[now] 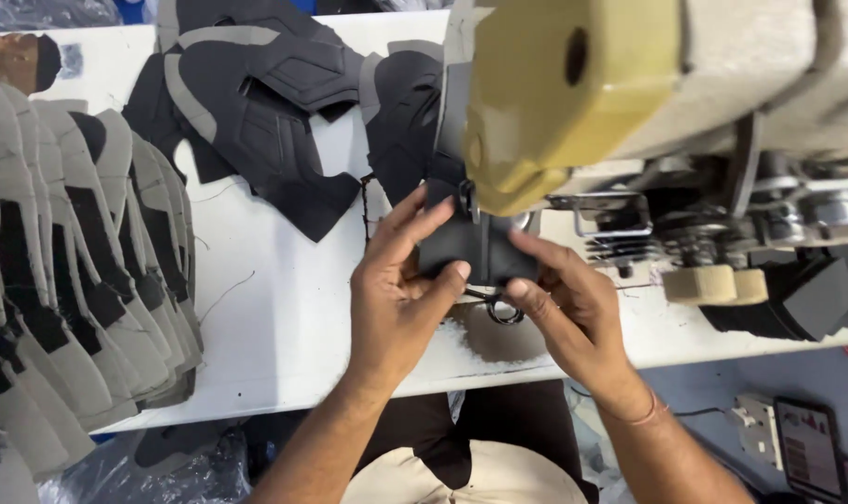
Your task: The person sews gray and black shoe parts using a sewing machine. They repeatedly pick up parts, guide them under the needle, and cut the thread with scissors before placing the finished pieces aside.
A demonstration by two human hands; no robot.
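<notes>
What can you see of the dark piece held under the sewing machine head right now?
The dark piece is a small, charcoal-black panel, matte and soft-looking like foam-backed fabric or synthetic leather. It lies flat on the white table directly beneath the yellowish machine head. The left hand pinches its left edge with thumb and fingers; the right hand presses its right edge. Its upper part is hidden by the machine. A metal ring lies just below it.

Fabric piece (475, 247): between left hand (396, 299) and right hand (564, 303), under sewing machine head (573, 84). Scissors (503, 310): just below the piece. Cut panels (265, 103): beyond left hand. Fanned stack (69, 261): far left of it, on table (274, 308).
</notes>
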